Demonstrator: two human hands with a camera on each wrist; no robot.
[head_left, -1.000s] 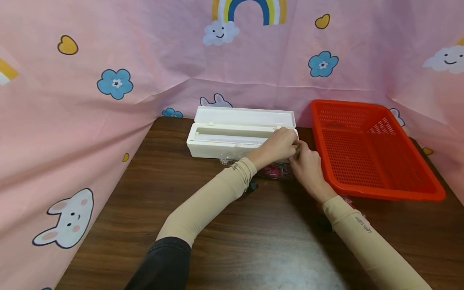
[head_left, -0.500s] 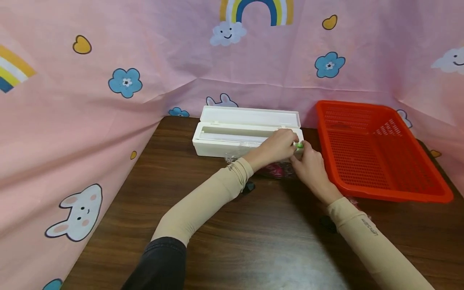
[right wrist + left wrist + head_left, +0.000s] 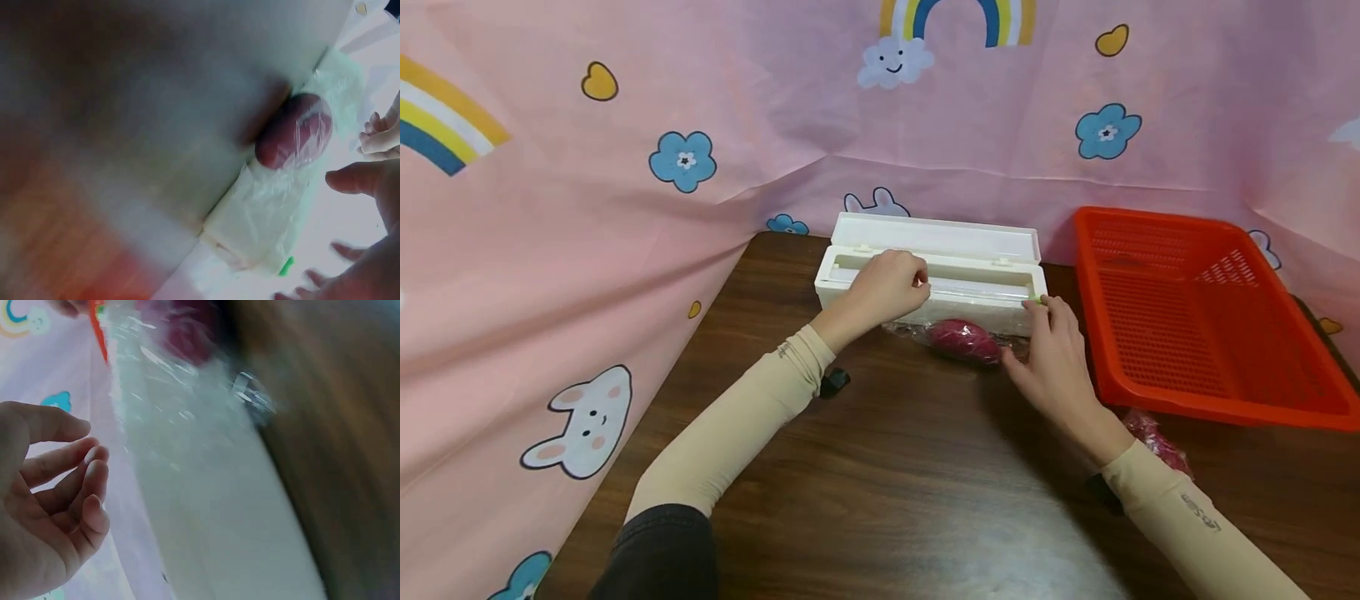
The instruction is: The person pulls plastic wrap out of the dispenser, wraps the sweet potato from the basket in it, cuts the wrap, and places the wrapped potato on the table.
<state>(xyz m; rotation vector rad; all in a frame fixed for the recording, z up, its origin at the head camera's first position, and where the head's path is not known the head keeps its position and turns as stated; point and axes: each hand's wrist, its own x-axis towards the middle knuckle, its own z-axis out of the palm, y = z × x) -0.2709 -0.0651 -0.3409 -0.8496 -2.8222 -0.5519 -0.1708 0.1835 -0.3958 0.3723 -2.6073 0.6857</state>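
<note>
A white cling film dispenser box (image 3: 833, 293) lies at the back with its lid (image 3: 932, 237) raised and a roll of film (image 3: 981, 288) inside. Clear film hangs over its front onto a dark-red oval item (image 3: 964, 340), perhaps a sweet potato; the right wrist view shows that item (image 3: 294, 132) under the film. Above the box's left half is my left hand (image 3: 883, 287), fingers loosely curled and holding nothing. My right hand (image 3: 1056, 367) is at the box's right end, fingertips beside the green slide cutter (image 3: 1037, 299), fingers spread in the right wrist view.
A red plastic basket (image 3: 1120, 392) stands right of the box. Between it and my right forearm lies another dark-red item wrapped in film (image 3: 1157, 442). A pink patterned cloth (image 3: 1000, 133) hangs behind and left of the brown wooden table (image 3: 910, 500).
My left hand has moved left, away from the cutter and right hand, uncovering the dark-red item. My right fingers have loosened at the cutter. The head view has shifted slightly left.
</note>
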